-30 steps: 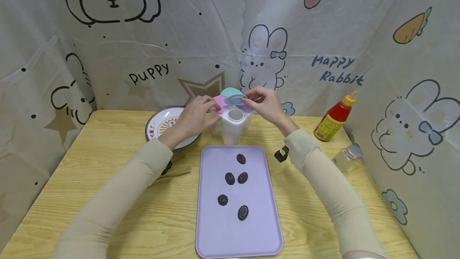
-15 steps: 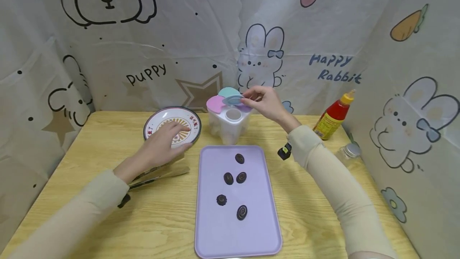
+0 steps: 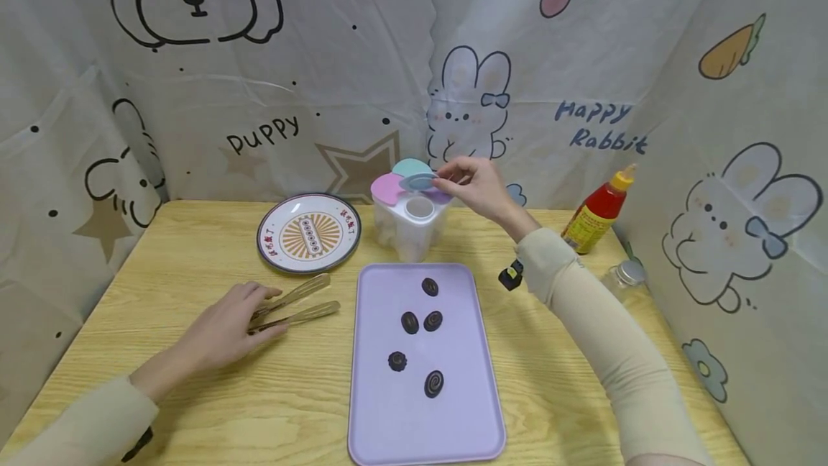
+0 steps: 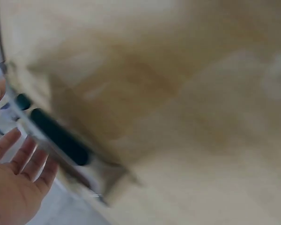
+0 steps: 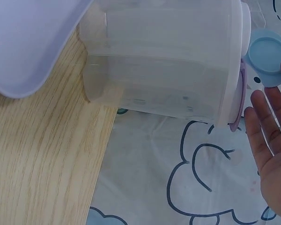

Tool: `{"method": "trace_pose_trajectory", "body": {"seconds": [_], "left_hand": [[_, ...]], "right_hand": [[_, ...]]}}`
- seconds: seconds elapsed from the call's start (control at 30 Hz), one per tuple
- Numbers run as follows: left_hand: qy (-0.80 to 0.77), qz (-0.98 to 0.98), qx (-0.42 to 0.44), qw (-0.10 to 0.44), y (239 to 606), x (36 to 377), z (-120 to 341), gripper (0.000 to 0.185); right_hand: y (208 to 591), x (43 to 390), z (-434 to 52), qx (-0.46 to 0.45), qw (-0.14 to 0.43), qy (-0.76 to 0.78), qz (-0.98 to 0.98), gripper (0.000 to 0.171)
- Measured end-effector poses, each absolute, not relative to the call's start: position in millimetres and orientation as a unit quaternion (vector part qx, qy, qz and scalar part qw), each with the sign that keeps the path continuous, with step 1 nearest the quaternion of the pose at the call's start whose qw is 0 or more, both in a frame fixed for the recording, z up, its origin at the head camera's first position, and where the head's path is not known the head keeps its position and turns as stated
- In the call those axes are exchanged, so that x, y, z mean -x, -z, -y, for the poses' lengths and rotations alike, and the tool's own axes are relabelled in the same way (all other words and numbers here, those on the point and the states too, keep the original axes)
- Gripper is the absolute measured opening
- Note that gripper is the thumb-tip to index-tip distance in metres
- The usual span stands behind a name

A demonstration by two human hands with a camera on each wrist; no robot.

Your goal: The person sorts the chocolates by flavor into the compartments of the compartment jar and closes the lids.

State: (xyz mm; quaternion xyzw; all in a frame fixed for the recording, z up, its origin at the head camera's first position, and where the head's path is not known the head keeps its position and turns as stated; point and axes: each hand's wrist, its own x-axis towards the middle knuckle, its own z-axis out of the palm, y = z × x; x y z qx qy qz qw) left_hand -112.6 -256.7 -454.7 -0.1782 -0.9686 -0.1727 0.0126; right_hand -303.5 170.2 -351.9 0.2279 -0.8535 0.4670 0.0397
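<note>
My right hand reaches to the back of the table and pinches the raised blue lid of a clear compartmented container with pink and teal lids. The right wrist view shows the container on its side in frame, the blue lid at my fingertips. My left hand rests with straight fingers on the handle end of metal tongs lying on the table. A purple tray holds several dark chocolates. The left wrist view is blurred and shows my open palm.
A patterned plate sits at back left of the container. A red sauce bottle and a small glass jar stand at the right. A small black object lies by my right forearm. Printed cloth walls surround the wooden table.
My left hand left the container, passed over the plate and came back to the tongs near the front left. My right hand has kept hold of the blue lid.
</note>
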Motion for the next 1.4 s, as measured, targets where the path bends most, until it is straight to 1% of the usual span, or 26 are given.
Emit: {"method": "trace_pose_trajectory", "body": {"seconds": [0.23, 0.4, 0.53, 0.87, 1.07, 1.4], "left_hand": [[0.166, 0.970, 0.176, 0.031, 474.2, 100.5, 272.7, 0.061], [0.173, 0.970, 0.168, 0.041, 479.3, 100.2, 275.6, 0.053], [0.170, 0.971, 0.164, 0.035, 479.3, 101.7, 275.0, 0.045], [0.180, 0.970, 0.163, 0.025, 479.4, 104.8, 271.1, 0.040], [0.193, 0.963, 0.182, 0.041, 474.2, 104.5, 270.2, 0.035], [0.207, 0.952, 0.221, 0.041, 446.7, 102.5, 254.3, 0.038]], "right_hand": [[354.7, 303.0, -170.1, -0.229, 0.044, -0.462, 0.856, 0.020], [356.0, 304.2, -170.1, -0.234, 0.048, -0.462, 0.854, 0.019], [356.3, 304.4, -170.3, -0.239, 0.052, -0.460, 0.853, 0.019], [354.5, 303.1, -169.7, -0.242, 0.057, -0.461, 0.852, 0.020], [355.7, 303.9, -170.4, -0.242, 0.059, -0.460, 0.852, 0.019], [355.4, 304.1, -169.3, -0.235, 0.062, -0.463, 0.853, 0.018]]}}
